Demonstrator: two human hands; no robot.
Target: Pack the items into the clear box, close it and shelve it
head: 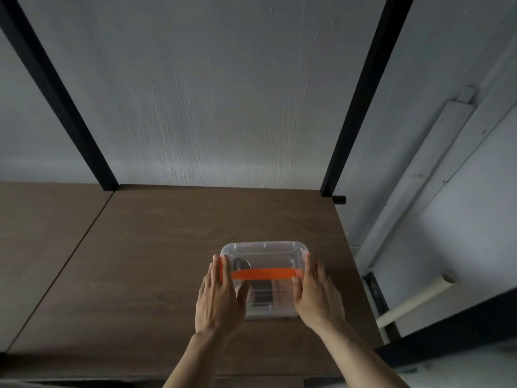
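The clear box (264,256) rests on the brown wooden shelf board (167,247), its lid on and an orange handle band lying across the top. Dark items and a round metal piece show dimly through the plastic. My left hand (219,295) lies flat against the box's left side, fingers pointing away from me, thumb on the lid. Pressed to the right side in the same way is my right hand (314,295). Both hands clasp the box between them.
Two black metal uprights (361,93) (53,88) of the rack rise at the back against a grey wall. A second shelf board (36,233) adjoins on the left. The shelf's right edge runs close to the box; white trunking (436,152) lies beyond it.
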